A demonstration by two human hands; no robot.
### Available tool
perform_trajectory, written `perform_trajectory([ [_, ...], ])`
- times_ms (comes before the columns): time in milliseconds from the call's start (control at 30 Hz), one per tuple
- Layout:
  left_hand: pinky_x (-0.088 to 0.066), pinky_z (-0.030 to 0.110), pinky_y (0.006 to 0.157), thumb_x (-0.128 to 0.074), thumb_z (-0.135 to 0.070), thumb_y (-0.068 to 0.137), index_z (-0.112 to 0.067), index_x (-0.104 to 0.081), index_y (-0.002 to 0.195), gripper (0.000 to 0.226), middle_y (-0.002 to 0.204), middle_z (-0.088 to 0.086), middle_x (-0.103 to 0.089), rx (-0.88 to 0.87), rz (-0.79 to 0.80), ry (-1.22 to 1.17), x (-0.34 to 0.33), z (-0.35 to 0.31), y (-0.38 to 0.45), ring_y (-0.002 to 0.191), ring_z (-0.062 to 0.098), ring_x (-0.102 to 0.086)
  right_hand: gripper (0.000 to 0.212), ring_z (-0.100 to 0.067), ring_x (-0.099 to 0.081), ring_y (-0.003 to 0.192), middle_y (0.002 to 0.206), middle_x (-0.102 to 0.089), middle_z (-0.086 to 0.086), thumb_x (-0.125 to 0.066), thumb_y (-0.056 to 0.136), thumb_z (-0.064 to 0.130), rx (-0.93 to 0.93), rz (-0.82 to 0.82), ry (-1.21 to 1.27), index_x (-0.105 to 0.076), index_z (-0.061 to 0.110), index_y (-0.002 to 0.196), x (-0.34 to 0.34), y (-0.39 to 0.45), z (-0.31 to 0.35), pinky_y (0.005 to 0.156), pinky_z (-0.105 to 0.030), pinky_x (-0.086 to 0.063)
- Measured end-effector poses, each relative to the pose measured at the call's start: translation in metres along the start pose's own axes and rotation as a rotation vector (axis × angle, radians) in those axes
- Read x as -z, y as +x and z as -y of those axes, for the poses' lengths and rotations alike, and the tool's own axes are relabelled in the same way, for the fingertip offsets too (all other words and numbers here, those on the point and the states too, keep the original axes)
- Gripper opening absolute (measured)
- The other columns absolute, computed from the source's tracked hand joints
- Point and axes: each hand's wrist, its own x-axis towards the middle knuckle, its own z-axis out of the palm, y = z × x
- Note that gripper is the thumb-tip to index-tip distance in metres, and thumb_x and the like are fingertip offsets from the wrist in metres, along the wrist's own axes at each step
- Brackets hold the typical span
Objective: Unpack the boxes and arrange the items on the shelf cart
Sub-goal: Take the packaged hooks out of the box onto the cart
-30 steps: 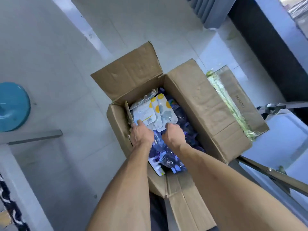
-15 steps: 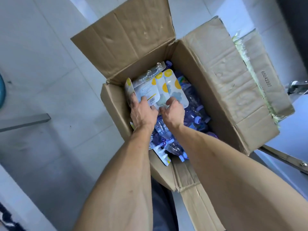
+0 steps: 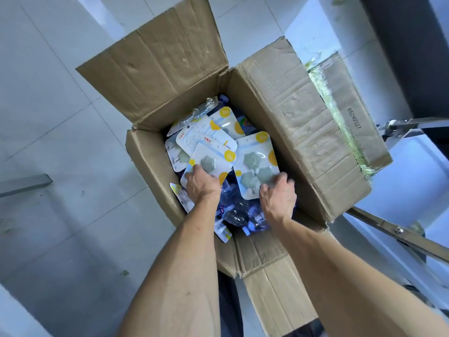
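**Two hands in the box, each on a card**

A big brown box (image 3: 291, 122) sits open on a pale tiled floor (image 3: 48, 93). Its flaps stand out on all sides. Inside lie many white cards with yellow spots, on top of a pile of clear blue packs (image 3: 239, 210).

The left hand (image 3: 201, 183) is low in the box on the left side. It holds a card (image 3: 213, 159) by its near edge. The card sticks up and away past the fingertips. The thumb lies on the card's front, next to a grey six-sided piece. The other fingers are hidden behind the card, so the hand seems to pinch it.

The right hand (image 3: 278, 195) is near the right wall of the box. Its fingers curl round the lower right corner of a second card (image 3: 257, 166). This card has three grey six-sided pieces on it. It leans up from the fingers toward the far side.

The two cards sit side by side, edges close together. More cards (image 3: 206, 139) lie behind them.

A metal bar (image 3: 398, 232) shows at the right.
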Motion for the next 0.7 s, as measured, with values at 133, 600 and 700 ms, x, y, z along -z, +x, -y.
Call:
perform_trajectory([
  [133,-0.047,0.040,0.088,-0.059,-0.012,0.093,-0.006,-0.064,0.118,0.026,0.125,0.016,-0.059,-0.015,-0.057,0.050,-0.010,0.001,-0.005,0.112,0.035,-0.059,0.031,-0.040,-0.062,0.093,0.099,-0.064,-0.020,-0.047,0.094,0.037,0.191,0.157,-0.252,-0.054,0.008,0.104,-0.012,-0.003,-0.020,0.069,-0.040,-0.041],
  [600,-0.042,0.041,0.079,-0.047,-0.029,0.102,-0.003,-0.058,0.116,0.032,0.120,0.017,-0.060,-0.087,-0.254,0.114,-0.002,0.013,0.005,0.110,0.035,-0.059,0.029,-0.032,-0.062,0.075,0.103,-0.058,-0.011,-0.049,0.090,0.005,0.603,0.126,-0.534,-0.049,0.016,0.116,-0.026,0.011,0.031,0.054,-0.033,-0.033],
  [700,-0.041,0.041,0.079,-0.046,-0.029,0.102,-0.004,-0.059,0.116,0.032,0.120,0.016,-0.061,-0.107,-0.246,0.134,-0.002,0.015,0.009,0.110,0.034,-0.059,0.021,-0.031,-0.058,0.072,0.103,-0.056,-0.013,-0.049,0.089,0.001,0.676,0.186,-0.613,-0.058,0.011,0.106,-0.023,0.015,0.031,0.055,-0.034,-0.036],
])
